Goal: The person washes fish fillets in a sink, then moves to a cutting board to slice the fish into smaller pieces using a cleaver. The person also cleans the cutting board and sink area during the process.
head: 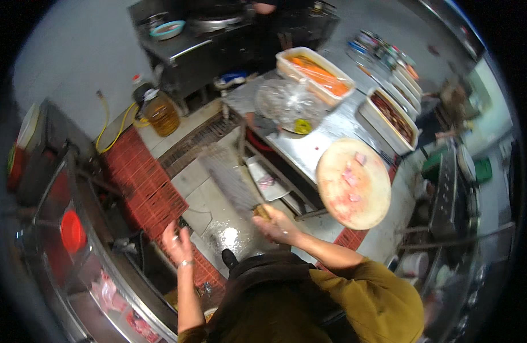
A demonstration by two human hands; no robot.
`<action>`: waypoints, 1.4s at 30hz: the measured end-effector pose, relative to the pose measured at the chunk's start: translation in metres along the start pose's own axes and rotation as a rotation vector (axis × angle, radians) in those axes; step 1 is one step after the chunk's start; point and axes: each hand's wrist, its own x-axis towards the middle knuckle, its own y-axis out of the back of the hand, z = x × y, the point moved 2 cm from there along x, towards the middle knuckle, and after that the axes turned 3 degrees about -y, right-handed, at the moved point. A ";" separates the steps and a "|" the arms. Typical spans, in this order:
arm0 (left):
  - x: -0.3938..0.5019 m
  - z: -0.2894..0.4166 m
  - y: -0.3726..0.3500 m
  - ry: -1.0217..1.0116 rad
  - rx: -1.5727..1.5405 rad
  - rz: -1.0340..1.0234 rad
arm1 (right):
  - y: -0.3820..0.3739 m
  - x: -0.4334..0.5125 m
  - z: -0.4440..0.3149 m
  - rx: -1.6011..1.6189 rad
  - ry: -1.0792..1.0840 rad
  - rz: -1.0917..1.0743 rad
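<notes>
My right hand (pixel 276 227) grips the handle of a cleaver (pixel 233 180) in front of my body. Its broad blade is blurred and points away over the wet tiled floor. Off to the left, my left hand (pixel 176 244) is held in the air, fingers apart, with nothing in it. To the right of the cleaver, a round cutting board (pixel 332 188) sits at the near end of a steel table (pixel 332 128). Several small pieces of raw meat (pixel 350 176) and reddish stains are on the board.
Two white tubs of food (pixel 351 88) (pixel 411 148) and a clear plastic bag (pixel 285 100) stand on the table. Red floor mats (pixel 139 171) and an oil jug (pixel 161 115) lie leftward. A steel-edged unit (pixel 130 296) holds a red bowl (pixel 72 231) and meat. A person's arm (pixel 263 7) shows beyond.
</notes>
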 end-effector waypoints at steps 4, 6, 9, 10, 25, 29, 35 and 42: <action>0.037 0.178 -0.153 -0.506 -0.205 -0.456 | 0.134 -0.065 0.039 0.118 -0.234 0.449; 0.032 0.259 -0.224 -0.669 -0.396 -0.670 | 0.192 -0.098 0.056 0.119 -0.084 0.640; 0.019 0.366 -0.320 -0.879 -0.462 -0.808 | 0.267 -0.150 0.087 0.267 -0.173 0.780; 0.018 0.397 -0.352 -0.930 -0.483 -0.867 | 0.284 -0.167 0.097 0.319 -0.161 0.814; -0.038 0.437 -0.450 -0.991 -0.359 -1.180 | 0.241 -0.203 0.218 0.882 -0.241 0.722; -0.067 0.413 -0.398 -0.852 -0.334 -0.925 | 0.223 -0.177 0.205 0.878 -0.267 0.655; -0.087 0.401 -0.354 -0.686 -0.448 -0.793 | 0.192 -0.133 0.178 0.915 -0.304 0.556; -0.007 0.297 -0.256 -0.514 -0.445 -0.391 | 0.126 -0.071 0.123 0.653 -0.306 0.195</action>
